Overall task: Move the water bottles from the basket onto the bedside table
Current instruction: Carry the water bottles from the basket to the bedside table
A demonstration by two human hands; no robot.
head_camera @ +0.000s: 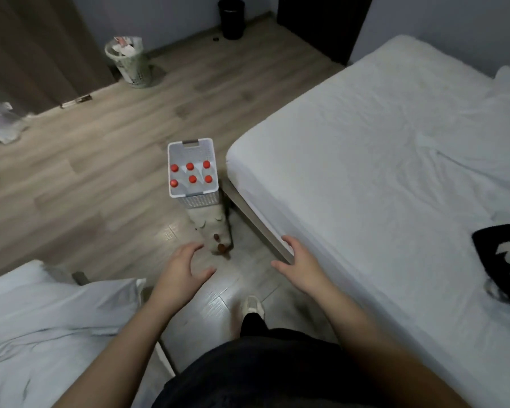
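A white perforated basket (199, 201) stands raised on a pale stool or stand (211, 228) between the two beds. Inside it stand several clear water bottles with red caps (192, 179), filling the near half. My left hand (180, 272) hovers below and nearer than the basket, fingers spread and curved, holding nothing. My right hand (299, 262) is held out beside the bed's corner, also empty with fingers apart. Both hands are well short of the basket. No bedside table is in view.
A large white bed (380, 160) fills the right side, with a black garment (504, 254) on it. A second white bed (42, 319) lies at lower left. On the wood floor stand a white laundry basket (130, 64) and a black bin (231, 19).
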